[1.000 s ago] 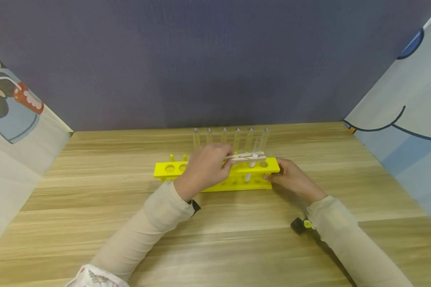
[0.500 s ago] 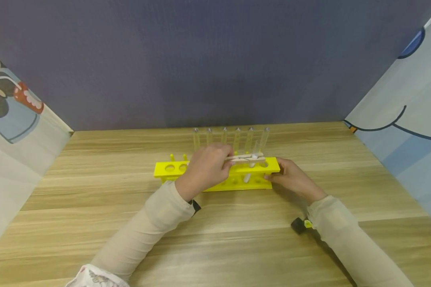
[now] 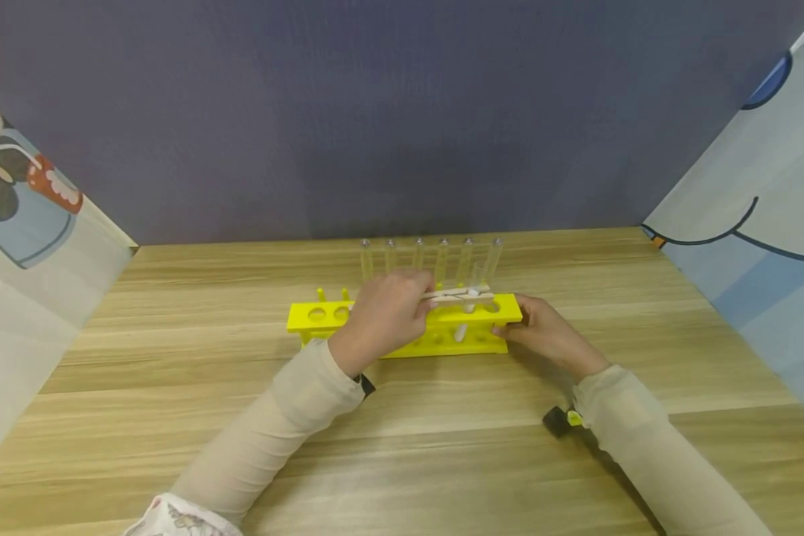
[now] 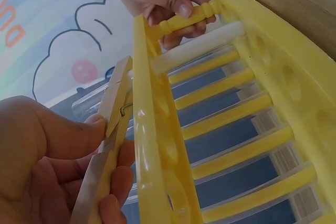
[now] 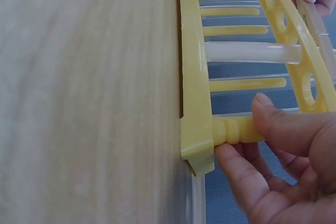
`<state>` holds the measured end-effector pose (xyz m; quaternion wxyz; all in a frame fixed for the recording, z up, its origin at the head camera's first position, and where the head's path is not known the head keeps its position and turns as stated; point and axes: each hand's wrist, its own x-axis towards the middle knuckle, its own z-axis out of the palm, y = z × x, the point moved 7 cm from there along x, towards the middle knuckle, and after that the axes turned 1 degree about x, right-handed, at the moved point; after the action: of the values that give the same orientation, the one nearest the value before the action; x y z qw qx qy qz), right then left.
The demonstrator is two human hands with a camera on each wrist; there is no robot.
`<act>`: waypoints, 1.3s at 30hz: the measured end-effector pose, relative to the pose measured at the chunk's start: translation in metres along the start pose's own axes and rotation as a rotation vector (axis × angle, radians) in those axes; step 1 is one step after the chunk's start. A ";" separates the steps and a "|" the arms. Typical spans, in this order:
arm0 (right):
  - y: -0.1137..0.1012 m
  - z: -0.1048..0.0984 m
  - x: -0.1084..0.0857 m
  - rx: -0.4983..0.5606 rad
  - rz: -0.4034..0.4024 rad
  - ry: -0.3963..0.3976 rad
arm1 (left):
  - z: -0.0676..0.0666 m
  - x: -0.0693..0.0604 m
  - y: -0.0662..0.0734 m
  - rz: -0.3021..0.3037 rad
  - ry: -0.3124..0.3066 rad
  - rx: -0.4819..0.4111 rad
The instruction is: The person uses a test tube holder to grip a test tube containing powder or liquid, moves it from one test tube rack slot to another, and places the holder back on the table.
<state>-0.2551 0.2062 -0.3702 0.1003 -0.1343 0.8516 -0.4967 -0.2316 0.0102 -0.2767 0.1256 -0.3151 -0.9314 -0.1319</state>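
Observation:
My left hand [image 3: 387, 316] pinches a wooden clamp [image 4: 113, 124] between thumb and fingers. The clamp's far end is around a test tube [image 4: 199, 48] with white contents, which passes through a hole in the top of the yellow rack [image 3: 304, 316]. In the right wrist view the lower end of that tube [image 5: 252, 52] reaches the rack's base. My right hand [image 3: 552, 335] grips the post [image 5: 236, 129] at the rack's right end, thumb on one side and fingers on the other. The clamp lies just above the rack's top.
Several clear test tubes [image 3: 366, 260] stand upside down on pegs along the rack's back. Two bare yellow pegs [image 3: 321, 294] show at its left. Behind the wooden table [image 3: 442, 461] rises a dark grey panel [image 3: 402, 119], with cartoon-printed cloths at both sides.
The clamp and the tube with white contents have sunk slightly, and the tube's lower end has shifted a little left. My right hand keeps its place on the rack.

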 end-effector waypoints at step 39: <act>0.001 0.000 0.001 0.032 -0.013 -0.005 | -0.015 -0.003 0.008 0.019 0.151 0.141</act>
<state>-0.2561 0.2060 -0.3714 0.1014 -0.1394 0.8423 -0.5107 -0.2219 0.0100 -0.2626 0.2184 -0.3033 -0.9233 -0.0882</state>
